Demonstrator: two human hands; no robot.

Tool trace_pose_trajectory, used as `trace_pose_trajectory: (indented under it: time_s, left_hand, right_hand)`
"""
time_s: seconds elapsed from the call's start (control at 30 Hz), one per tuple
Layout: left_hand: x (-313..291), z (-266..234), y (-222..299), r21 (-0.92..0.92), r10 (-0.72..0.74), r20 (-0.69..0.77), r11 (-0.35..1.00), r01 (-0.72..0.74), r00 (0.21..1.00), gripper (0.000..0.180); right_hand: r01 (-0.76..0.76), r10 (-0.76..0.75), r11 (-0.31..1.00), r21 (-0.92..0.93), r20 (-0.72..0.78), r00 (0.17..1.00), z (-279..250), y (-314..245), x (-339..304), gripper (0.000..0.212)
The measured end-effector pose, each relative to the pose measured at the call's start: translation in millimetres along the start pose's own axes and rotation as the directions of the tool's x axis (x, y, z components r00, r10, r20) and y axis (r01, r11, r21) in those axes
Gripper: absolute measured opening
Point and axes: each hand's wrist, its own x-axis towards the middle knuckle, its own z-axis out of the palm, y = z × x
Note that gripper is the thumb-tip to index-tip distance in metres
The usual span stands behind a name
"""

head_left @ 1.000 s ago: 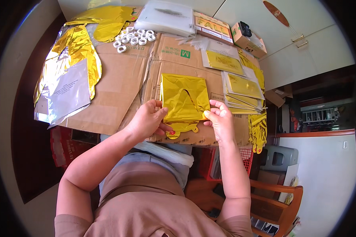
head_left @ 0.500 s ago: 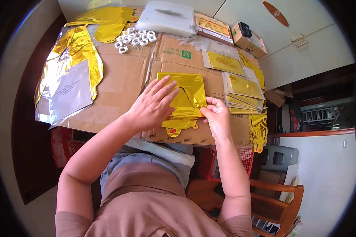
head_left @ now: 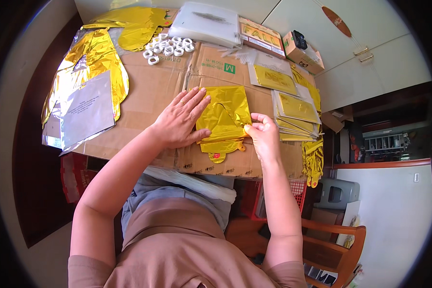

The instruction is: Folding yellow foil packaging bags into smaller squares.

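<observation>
So the folded gold foil [head_left: 223, 108] is lying near the front edge of the cardboard-covered desk [head_left: 146, 105], a bit right of the middle, with a tab [head_left: 217, 157] poking out toward that edge (it's got a red spot on it). As for the hands: the left hand [head_left: 181, 119] is flat and relaxed, laid along the foil's left side, not gripping anything. The right hand [head_left: 264, 135] has the foil's lower right side pinched between thumb and fingers. Gold packets [head_left: 296, 106] are stacked by the desk's right edge, just beside that hand. Over near the left edge there's a gray sheet [head_left: 87, 110] by some shiny foil [head_left: 119, 81]. Little white rolls [head_left: 178, 52] sit toward the back left corner, near a clear plastic stack [head_left: 204, 29] at the back edge.
</observation>
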Motion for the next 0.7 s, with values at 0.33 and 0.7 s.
trace_pose_trajectory:
  time_s: [0.33,0.7]
  left_hand:
    - [-1.8,2.9,-0.7,0.090,0.022,0.033,0.996,-0.025,0.999,0.086]
    - [-0.6,4.7,2.4,0.119,-0.014,0.041,0.993,0.009,0.999,0.089]
  right_hand:
    - [-0.022,0.022,1.000,0.015,-0.012,1.000,0.2,-7.7,-2.4,0.037]
    - [-0.014,0.014,0.999,0.029,-0.011,1.000,-0.2,-5.1,1.0,0.034]
